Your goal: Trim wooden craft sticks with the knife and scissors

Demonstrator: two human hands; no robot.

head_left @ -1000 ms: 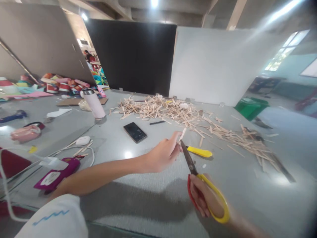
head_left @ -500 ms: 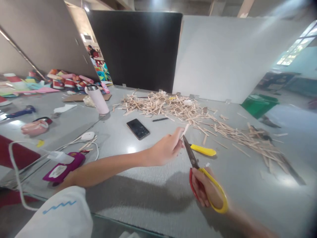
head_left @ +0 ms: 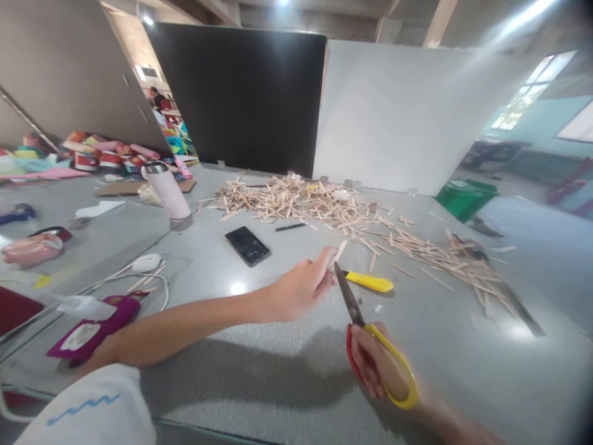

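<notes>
The left hand (head_left: 301, 289) grips a stick (head_left: 340, 252); the right hand (head_left: 375, 364) clamps the scissors (head_left: 352, 301), tip at the stick, near the cutter (head_left: 369, 282) on the tabletop (head_left: 222, 383).

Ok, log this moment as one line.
left hand: grip on pale strip | right hand: grip on scissors, tips near strip | yellow cutter: on table | phone: on table
</notes>
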